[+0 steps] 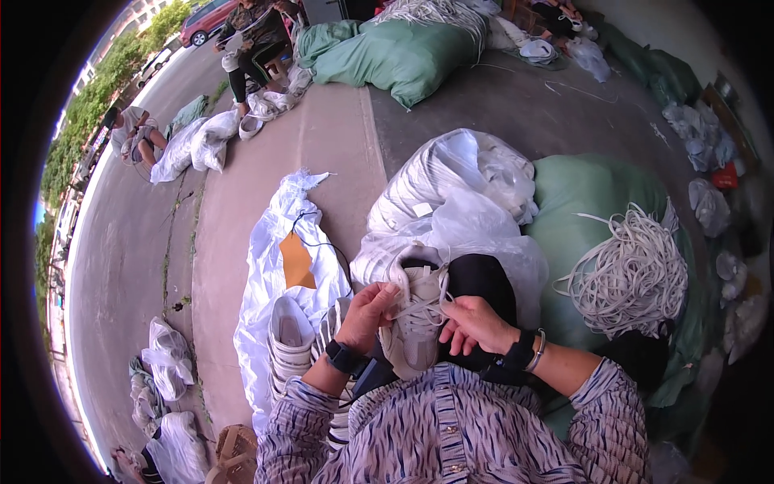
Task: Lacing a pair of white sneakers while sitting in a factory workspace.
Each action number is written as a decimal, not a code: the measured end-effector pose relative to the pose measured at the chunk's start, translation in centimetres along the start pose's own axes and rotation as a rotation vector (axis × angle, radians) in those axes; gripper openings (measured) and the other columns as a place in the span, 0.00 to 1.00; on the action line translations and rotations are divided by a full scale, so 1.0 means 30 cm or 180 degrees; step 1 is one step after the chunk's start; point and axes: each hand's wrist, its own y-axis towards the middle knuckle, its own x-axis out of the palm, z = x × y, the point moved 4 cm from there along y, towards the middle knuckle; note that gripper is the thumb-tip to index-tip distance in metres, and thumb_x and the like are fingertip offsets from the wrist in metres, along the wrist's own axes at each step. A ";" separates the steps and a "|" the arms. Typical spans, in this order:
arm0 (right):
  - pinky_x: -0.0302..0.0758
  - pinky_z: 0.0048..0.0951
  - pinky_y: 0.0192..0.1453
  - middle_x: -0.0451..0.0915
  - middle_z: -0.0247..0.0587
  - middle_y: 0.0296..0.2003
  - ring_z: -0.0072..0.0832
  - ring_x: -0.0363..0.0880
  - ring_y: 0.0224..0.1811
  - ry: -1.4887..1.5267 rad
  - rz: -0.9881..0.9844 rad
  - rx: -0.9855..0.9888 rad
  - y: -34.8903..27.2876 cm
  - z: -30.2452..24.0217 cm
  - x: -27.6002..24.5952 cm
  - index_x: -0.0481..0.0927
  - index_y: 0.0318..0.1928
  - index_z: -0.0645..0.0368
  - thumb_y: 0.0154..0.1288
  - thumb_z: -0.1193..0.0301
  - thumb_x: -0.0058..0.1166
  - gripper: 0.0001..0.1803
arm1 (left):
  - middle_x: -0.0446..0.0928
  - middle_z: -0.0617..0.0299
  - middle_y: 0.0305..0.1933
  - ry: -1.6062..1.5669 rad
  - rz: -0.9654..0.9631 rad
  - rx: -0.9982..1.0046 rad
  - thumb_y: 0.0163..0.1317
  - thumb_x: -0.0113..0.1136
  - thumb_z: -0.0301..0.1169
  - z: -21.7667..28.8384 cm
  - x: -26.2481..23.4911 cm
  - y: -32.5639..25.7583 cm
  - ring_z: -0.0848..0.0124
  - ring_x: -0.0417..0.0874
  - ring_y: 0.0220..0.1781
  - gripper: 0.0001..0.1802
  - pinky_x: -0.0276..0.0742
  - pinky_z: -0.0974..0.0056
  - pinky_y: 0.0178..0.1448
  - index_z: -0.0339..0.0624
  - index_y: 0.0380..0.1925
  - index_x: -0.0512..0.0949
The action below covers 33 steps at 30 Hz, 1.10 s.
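A beige sneaker [419,348] rests on my lap, its toe toward me and its dark opening away. Pale shoelaces [421,310] cross over its tongue in loose strands. My left hand [367,313] is at the shoe's left side, thumb and forefinger closed on a lace. On the other side my right hand [477,324] pinches a lace between thumb and forefinger, the other fingers curled loosely. The exact lace ends in the fingertips are too small to make out.
A pile of loose white laces [633,270] lies on a green sack [576,189] to my right. Stacked shoes [288,343] stand at my left by a white sack [274,266]. Ahead is a plastic bag [459,189]. Two people [258,40] sit farther off among sacks.
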 end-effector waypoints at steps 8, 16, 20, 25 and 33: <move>0.63 0.16 0.12 0.76 0.39 0.20 0.19 0.71 0.11 -0.0516 -0.0079 -0.0357 0.029 0.043 0.000 0.70 0.31 0.60 0.69 0.66 0.40 0.13 | 0.70 0.75 0.26 -0.0538 0.0036 0.0166 0.58 0.61 0.32 -0.020 -0.006 -0.014 0.84 0.62 0.23 0.06 0.56 0.77 0.28 0.46 0.32 0.74; 0.69 0.18 0.17 0.78 0.41 0.26 0.22 0.75 0.16 -0.0410 -0.0074 -0.0287 0.030 0.051 0.014 0.69 0.38 0.60 0.70 0.64 0.40 0.12 | 0.72 0.73 0.30 -0.0433 -0.0013 0.0211 0.61 0.58 0.36 -0.004 0.012 -0.039 0.83 0.67 0.28 0.09 0.61 0.77 0.33 0.44 0.38 0.76; 0.69 0.17 0.18 0.79 0.41 0.28 0.23 0.77 0.20 0.0159 -0.0167 0.0032 0.042 0.044 0.001 0.71 0.42 0.61 0.69 0.61 0.42 0.15 | 0.72 0.73 0.29 -0.0267 -0.0059 0.0114 0.61 0.58 0.38 -0.017 -0.007 -0.017 0.83 0.67 0.28 0.10 0.62 0.77 0.33 0.45 0.38 0.76; 0.73 0.19 0.25 0.79 0.41 0.33 0.25 0.79 0.28 -0.0008 0.0032 -0.0516 -0.018 0.095 0.031 0.72 0.43 0.61 0.69 0.62 0.42 0.14 | 0.71 0.73 0.28 -0.0160 -0.0105 0.0165 0.60 0.58 0.36 -0.031 0.010 -0.011 0.83 0.66 0.26 0.08 0.61 0.77 0.32 0.46 0.37 0.75; 0.75 0.24 0.29 0.78 0.41 0.32 0.27 0.79 0.28 0.0165 -0.0266 0.0030 0.045 0.052 0.004 0.72 0.39 0.59 0.70 0.63 0.42 0.12 | 0.70 0.73 0.26 -0.1213 -0.0217 0.0414 0.57 0.57 0.28 -0.060 -0.011 -0.021 0.82 0.64 0.24 0.06 0.59 0.77 0.30 0.45 0.35 0.73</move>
